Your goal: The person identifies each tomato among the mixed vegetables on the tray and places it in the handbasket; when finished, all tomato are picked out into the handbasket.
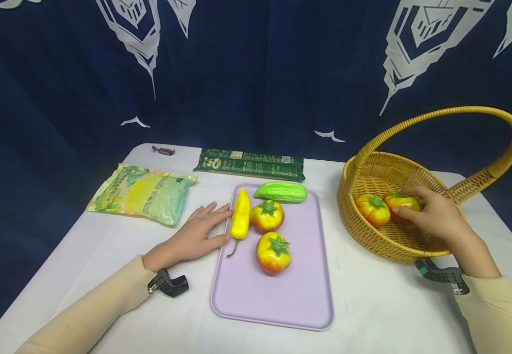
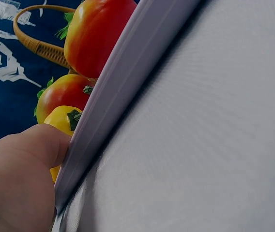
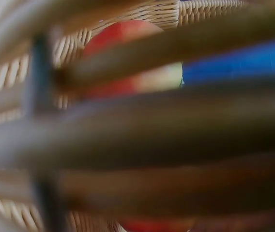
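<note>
In the head view my right hand [image 1: 436, 214] reaches into the wicker basket [image 1: 357, 233] and grips a red-and-yellow tomato [image 1: 399, 200], thumb on its near side. Another tomato [image 1: 373, 210] lies against it on the left. Basket canes [image 3: 176, 130] cover most of the right wrist view and hide the fingers. My left hand [image 1: 198, 236] lies spread at the left rim of the lilac tray [image 1: 278, 300], its fingertips right by a yellow pepper [image 1: 240, 216]. On the tray are also two tomatoes [image 1: 267, 216] and a green ridged gourd [image 1: 281, 192].
A yellow-green packet [image 1: 145, 192] lies left of the tray. Behind the tray is a long dark-green package [image 1: 251, 163], and a small wrapped candy [image 1: 164, 150] sits at the back left. The basket's tall handle [image 1: 441, 112] arches above the right side. A dark blue curtain [image 1: 256, 73] hangs behind the table.
</note>
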A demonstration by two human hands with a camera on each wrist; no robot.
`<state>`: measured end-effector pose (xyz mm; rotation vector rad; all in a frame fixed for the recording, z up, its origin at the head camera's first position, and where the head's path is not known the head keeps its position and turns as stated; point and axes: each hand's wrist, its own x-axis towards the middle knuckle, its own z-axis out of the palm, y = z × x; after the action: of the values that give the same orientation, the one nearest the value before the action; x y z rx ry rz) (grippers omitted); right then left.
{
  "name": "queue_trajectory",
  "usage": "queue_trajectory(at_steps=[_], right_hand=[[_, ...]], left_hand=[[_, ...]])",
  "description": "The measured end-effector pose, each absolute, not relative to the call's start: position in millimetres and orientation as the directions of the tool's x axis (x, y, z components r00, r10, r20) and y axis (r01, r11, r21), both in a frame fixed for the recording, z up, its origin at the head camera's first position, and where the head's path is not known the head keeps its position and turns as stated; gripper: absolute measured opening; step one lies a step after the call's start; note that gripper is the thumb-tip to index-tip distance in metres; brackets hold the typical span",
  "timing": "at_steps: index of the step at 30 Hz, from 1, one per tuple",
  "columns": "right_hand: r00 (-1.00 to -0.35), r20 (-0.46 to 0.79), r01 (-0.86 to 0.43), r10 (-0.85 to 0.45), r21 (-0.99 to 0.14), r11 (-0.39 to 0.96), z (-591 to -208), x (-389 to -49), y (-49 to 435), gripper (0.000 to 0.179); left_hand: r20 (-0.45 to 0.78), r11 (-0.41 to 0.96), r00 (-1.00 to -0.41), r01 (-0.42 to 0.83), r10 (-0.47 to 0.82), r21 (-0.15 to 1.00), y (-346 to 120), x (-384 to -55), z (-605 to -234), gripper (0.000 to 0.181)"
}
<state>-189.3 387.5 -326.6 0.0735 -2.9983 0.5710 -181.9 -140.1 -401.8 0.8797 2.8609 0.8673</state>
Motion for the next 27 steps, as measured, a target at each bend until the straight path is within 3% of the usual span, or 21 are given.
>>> queue_trajectory(at_steps=[27], right_hand=[[-0.998, 0.070, -0.030, -0.003, -0.391, 0.920, -327.1, -185.1, 383.4, 0.058]], left_hand=[[0.154, 0.678, -0.831, 0.531, 0.535, 0.508, -140.5, -181.8, -401.0, 0.061]])
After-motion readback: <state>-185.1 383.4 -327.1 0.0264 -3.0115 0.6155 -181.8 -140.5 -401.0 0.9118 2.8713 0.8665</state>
